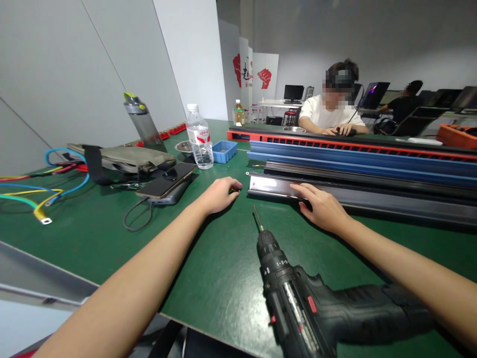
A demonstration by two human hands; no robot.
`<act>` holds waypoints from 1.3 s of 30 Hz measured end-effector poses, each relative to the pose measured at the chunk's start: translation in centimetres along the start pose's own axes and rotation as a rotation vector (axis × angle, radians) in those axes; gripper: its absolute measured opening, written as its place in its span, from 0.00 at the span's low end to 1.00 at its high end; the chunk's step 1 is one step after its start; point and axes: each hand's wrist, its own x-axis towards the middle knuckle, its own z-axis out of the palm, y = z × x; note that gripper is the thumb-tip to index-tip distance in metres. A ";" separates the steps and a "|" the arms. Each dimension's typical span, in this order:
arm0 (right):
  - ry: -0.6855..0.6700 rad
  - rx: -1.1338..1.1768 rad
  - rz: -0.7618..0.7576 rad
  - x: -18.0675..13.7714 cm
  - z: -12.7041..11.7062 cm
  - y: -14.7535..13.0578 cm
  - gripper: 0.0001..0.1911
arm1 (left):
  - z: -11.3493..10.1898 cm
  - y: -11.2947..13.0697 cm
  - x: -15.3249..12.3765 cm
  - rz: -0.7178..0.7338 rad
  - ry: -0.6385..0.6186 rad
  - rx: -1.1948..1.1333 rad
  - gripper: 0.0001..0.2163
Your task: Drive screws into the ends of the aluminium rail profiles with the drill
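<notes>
My left hand [222, 195] is closed in a pinch just left of the shiny end of a long metal profile [270, 185]. Between its fingertips is something small with a bit of yellow, too covered to name. On the profile's near side, the fingers of my right hand [323, 208] lie stretched over the top surface, with the thumb apart by the front edge. A black cordless drill [294, 293] lies in front of me, its long bit pointing away toward the gap between my hands.
Behind the profile run a blue profile [335, 151] and a red slotted strip [298, 138]. At left are a phone [169, 179], a grey bag [130, 158], cables [40, 211], a water bottle [200, 139] and a blue tray [224, 152]. A person [331, 109] sits across the table.
</notes>
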 end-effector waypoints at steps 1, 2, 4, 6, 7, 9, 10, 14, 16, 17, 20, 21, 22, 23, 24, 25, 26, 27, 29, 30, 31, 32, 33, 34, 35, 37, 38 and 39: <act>0.000 0.004 0.001 0.0 0.0 0.0 0.28 | -0.1 -0.1 0.0 -0.011 -0.001 0.015 0.12; -0.001 0.008 0.002 0.0 0.0 0.0 0.27 | -0.2 -0.1 0.0 -0.017 -0.003 0.031 0.11; -0.005 0.019 0.004 -0.1 0.1 0.0 0.27 | -0.2 -0.1 0.0 -0.020 -0.007 0.058 0.10; -0.010 0.031 0.004 -0.1 0.1 0.0 0.26 | -0.2 -0.1 -0.1 -0.025 -0.012 0.080 0.10; -0.012 0.036 0.005 -0.1 0.2 0.0 0.25 | -0.2 0.0 -0.1 -0.029 -0.013 0.088 0.10; -0.014 0.044 0.008 0.0 0.2 0.0 0.25 | -0.1 0.1 -0.1 -0.037 -0.010 0.086 0.10; -0.013 0.048 0.008 0.0 0.2 -0.1 0.25 | -0.1 0.2 -0.1 -0.037 -0.007 0.077 0.10; -0.007 0.061 0.010 0.0 0.1 -0.1 0.26 | 0.2 0.3 -0.1 -0.018 0.003 0.044 0.09; -0.007 0.066 0.008 0.0 0.1 -0.1 0.26 | 0.3 0.2 -0.1 -0.023 0.014 0.039 0.07; -0.007 0.068 0.008 0.0 0.1 -0.1 0.26 | 0.3 0.2 -0.1 -0.030 0.020 0.032 0.07; -0.007 0.070 0.004 -0.1 0.0 -0.1 0.26 | 0.4 0.1 -0.1 -0.051 0.031 -0.001 0.06; -0.006 0.069 0.002 -0.1 0.0 -0.2 0.26 | 0.3 0.1 -0.2 -0.057 0.035 -0.011 0.06; -0.005 0.067 0.001 -0.1 0.0 -0.2 0.25 | 0.3 0.2 -0.2 -0.063 0.041 -0.019 0.06; -0.004 0.065 0.000 -0.1 0.0 -0.2 0.25 | 0.2 0.2 -0.2 -0.069 0.053 -0.030 0.06; -0.003 0.061 -0.001 -0.2 0.0 -0.2 0.25 | 0.1 0.3 -0.2 -0.074 0.066 -0.045 0.06; -0.004 0.056 0.000 -0.2 -0.1 -0.3 0.25 | 0.1 0.3 -0.2 -0.078 0.079 -0.069 0.06; -0.005 0.051 0.000 -0.3 -0.1 -0.3 0.24 | 0.0 0.4 -0.2 -0.079 0.089 -0.105 0.06; -0.008 0.046 0.001 -0.3 -0.1 -0.4 0.24 | -0.1 0.5 -0.2 -0.077 0.094 -0.153 0.06; -0.019 0.036 0.005 -0.5 -0.2 -0.5 0.24 | -0.1 0.6 -0.1 -0.065 0.085 -0.283 0.07; -0.026 0.032 0.010 -0.5 -0.2 -0.5 0.23 | 0.0 0.7 -0.2 -0.060 0.071 -0.359 0.08; -0.034 0.029 0.016 -0.6 -0.3 -0.6 0.23 | 0.0 0.8 -0.2 -0.057 0.052 -0.437 0.10; -0.043 0.026 0.023 -0.7 -0.3 -0.6 0.23 | 0.1 1.0 -0.2 -0.057 0.025 -0.510 0.11; -0.054 0.026 0.030 -0.7 -0.3 -0.6 0.22 | 0.1 1.2 -0.3 -0.059 -0.008 -0.574 0.12; -0.067 0.027 0.035 -0.7 -0.3 -0.7 0.22 | 0.2 1.4 -0.3 -0.060 -0.043 -0.625 0.12; -0.084 0.031 0.038 -0.8 -0.3 -0.7 0.21 | 0.2 1.5 -0.4 -0.060 -0.078 -0.663 0.12; -0.128 0.046 0.036 -0.7 -0.5 -0.8 0.20 | 0.3 1.9 -0.5 -0.054 -0.131 -0.710 0.12; -0.156 0.056 0.032 -0.6 -0.7 -0.9 0.19 | 0.3 2.0 -0.5 -0.050 -0.149 -0.727 0.11; -0.187 0.067 0.027 -0.4 -1.0 -0.9 0.18 | 0.4 2.1 -0.5 -0.046 -0.165 -0.744 0.11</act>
